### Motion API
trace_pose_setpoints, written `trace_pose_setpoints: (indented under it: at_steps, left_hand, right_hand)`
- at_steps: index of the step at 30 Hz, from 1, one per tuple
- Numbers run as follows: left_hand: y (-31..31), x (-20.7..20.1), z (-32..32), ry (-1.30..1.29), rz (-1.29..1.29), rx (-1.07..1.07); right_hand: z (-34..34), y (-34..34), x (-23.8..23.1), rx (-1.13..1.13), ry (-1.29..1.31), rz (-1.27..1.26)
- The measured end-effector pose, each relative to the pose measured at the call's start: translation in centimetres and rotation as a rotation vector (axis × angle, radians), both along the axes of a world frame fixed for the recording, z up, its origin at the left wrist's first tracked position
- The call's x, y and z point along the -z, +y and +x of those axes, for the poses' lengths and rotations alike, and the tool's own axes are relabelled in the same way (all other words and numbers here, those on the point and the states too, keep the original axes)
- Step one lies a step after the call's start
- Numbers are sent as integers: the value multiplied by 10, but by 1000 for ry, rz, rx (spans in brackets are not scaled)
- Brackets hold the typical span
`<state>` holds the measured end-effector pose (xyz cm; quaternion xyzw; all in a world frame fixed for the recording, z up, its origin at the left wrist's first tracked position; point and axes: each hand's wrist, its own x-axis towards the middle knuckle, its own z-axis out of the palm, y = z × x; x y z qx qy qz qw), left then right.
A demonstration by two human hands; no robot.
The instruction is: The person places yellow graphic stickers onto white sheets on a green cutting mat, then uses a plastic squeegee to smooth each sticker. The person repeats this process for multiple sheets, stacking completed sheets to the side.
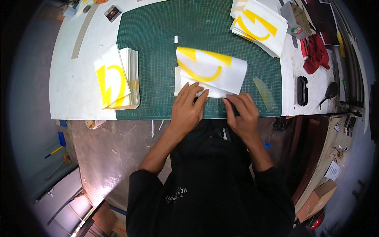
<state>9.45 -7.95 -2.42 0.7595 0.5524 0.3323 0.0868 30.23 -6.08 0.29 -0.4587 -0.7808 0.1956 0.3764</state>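
Note:
A white sheet with yellow printed shapes point(233, 75) lies folded over on the green cutting mat point(154, 35), its upper part bowed up and slightly blurred. My left hand point(188, 106) rests on the sheet's near left part, fingers apart and pressing down. At the near right corner, my right hand point(242, 112) pinches the sheet's edge between thumb and fingers. A stack of similar yellow-printed sheets point(112, 81) stands on the mat's left edge. Another stack of printed sheets point(260, 25) lies at the far right.
Right of the sheet lies a translucent curved strip point(264, 94). Farther right are a black case point(302, 91), a black round-headed tool point(331, 91), a red cloth point(317, 55) and a grey box point(296, 19). A long beige strip point(84, 33) lies at the far left.

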Motion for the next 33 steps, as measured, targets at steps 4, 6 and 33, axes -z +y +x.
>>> trace_pose_setpoints:
  at_steps: [4,6,33]
  left_hand:
    - [2,-8,0,73,16,-2]
    - [4,-7,-2,92,16,6]
    - [-61,11,-25,218,-198,-65]
  right_hand:
    - [-4,16,8,-47,-217,128]
    - [-1,18,13,-63,-227,114]
    - [-6,-43,33,-25,-494,-7]
